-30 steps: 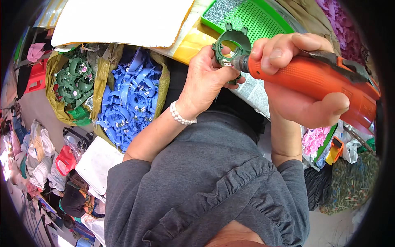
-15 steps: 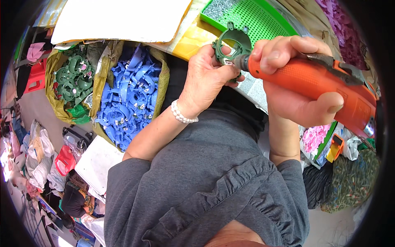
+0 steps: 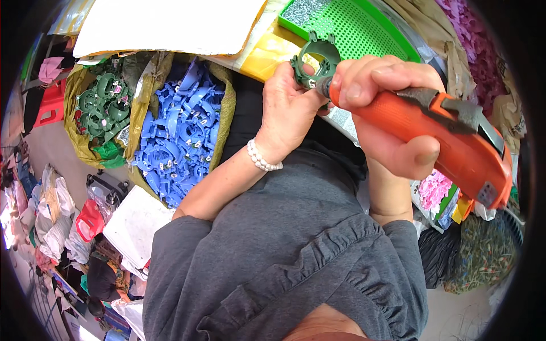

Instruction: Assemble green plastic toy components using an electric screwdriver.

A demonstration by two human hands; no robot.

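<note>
Upper centre of the frame: left hand [image 3: 290,111] pinches a dark green plastic ring part [image 3: 314,59], fingers wrapped round its lower rim, thumb side underneath. The ring sits just in front of a green perforated tray [image 3: 364,28] at the top edge. Right hand [image 3: 381,113] is clenched around an orange power screwdriver [image 3: 443,139], whose nose touches the ring at its lower right edge; exact contact point is hidden by fingers. A white bead bracelet [image 3: 261,159] is on the left wrist.

Handling, as a guess: the ring looks like moulded hard plastic, light and stiff, with small tabs sticking up from the rim that could snap or slip under tool pressure. Best hold is on the outer rim opposite the tool, as now, keeping fingertips out of the bit's path. The surface is probably smooth, so a firm pinch is needed against the twist. The screwdriver looks the heavier item, a full-palm grip suits it.

Left of the frame: a sack of blue plastic parts [image 3: 176,136], beside it, further left, a sack of green plastic parts [image 3: 105,108]. A white sheet [image 3: 165,25] lies across the top left. Pink artificial flowers [image 3: 432,190] show at the right, under the tool. Grey shirt [image 3: 284,267] fills the bottom.
</note>
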